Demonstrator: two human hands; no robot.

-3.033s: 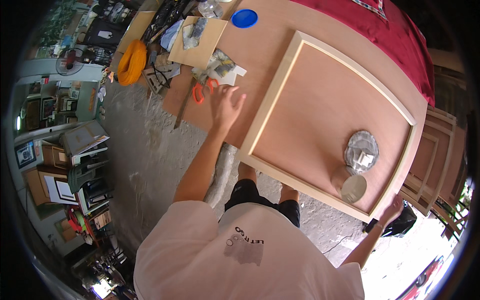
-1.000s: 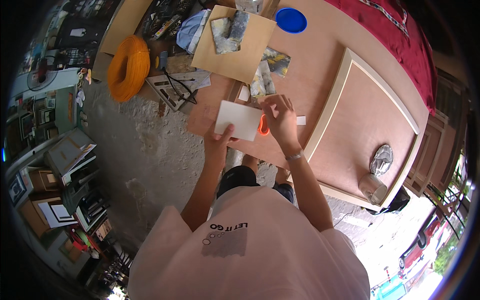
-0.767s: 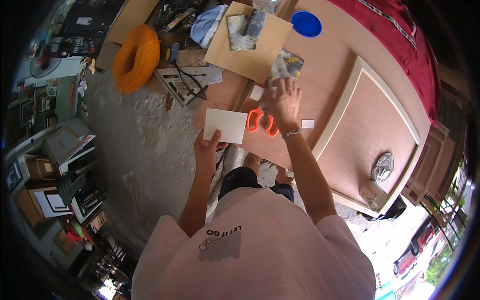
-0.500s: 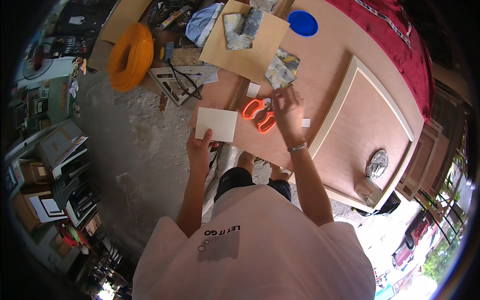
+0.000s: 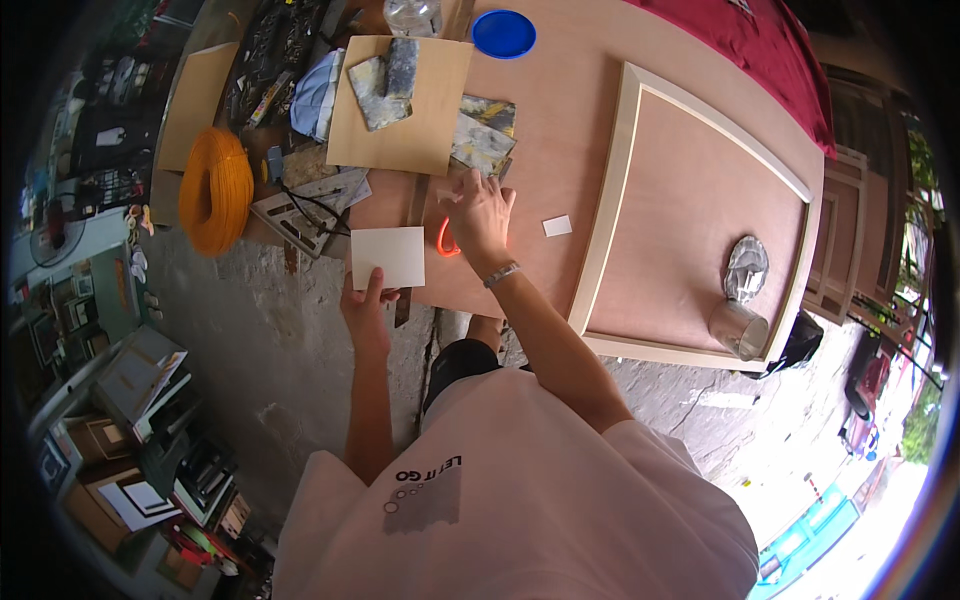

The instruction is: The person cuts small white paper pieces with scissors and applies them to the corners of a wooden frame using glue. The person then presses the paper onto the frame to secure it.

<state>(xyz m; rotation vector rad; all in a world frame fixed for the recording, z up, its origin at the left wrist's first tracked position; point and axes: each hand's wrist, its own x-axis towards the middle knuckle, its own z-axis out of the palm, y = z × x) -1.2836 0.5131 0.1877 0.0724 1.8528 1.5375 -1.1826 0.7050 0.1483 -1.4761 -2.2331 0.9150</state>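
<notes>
Card (image 5: 400,255) in left hand (image 5: 366,312), at table edge (image 5: 440,290), right hand (image 5: 480,220) apart from frame (image 5: 606,200)

- my brown wooden tabletop (image 5: 570,110) spreads out before me
- to my right, a pale wooden frame (image 5: 612,180) lies flat; inside it, a clear container (image 5: 738,332) beside a crumpled grey oval thing (image 5: 747,268)
- a small white card (image 5: 557,226)
- an orange scissors loop (image 5: 447,240), partly hidden from me
- a tan square board (image 5: 420,125) next to grey-stained pieces (image 5: 480,145)
- a round blue lid (image 5: 503,35)
</notes>
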